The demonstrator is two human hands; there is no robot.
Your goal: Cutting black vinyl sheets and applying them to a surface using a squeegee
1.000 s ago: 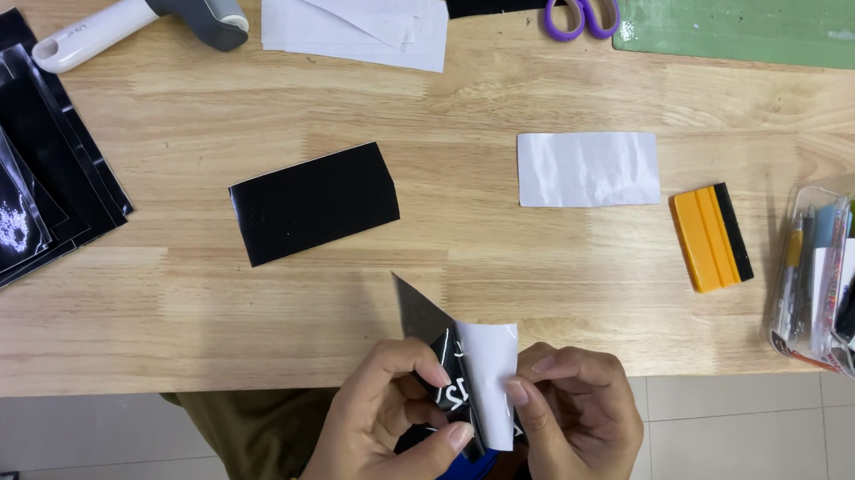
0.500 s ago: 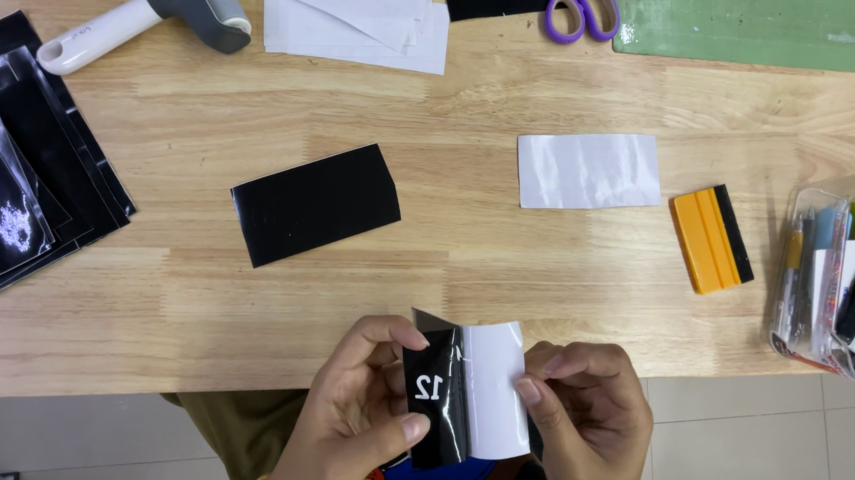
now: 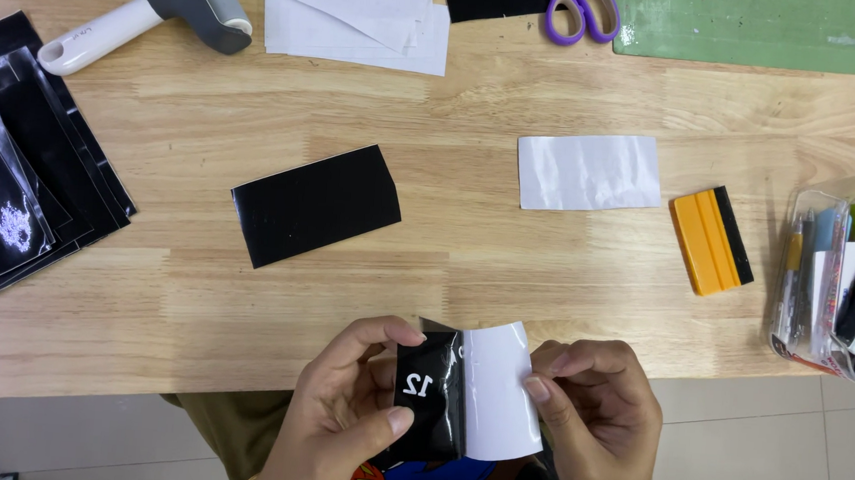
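Sticker [image 3: 431, 401] w/ white backing [image 3: 499, 395] between hands: left hand [image 3: 340, 414] & right hand [image 3: 600, 428] pinching edges.

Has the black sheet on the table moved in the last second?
No. The black sheet lies in the same place, left of the white sheet.

Our left hand [image 3: 346, 405] rises from six o'clock, thumb and curled fingers [image 3: 397, 420] pinched together. Our right hand [image 3: 600, 423] sits at its three o'clock, forefinger and thumb pressed closed, knuckles bent, both wrists low in frame.
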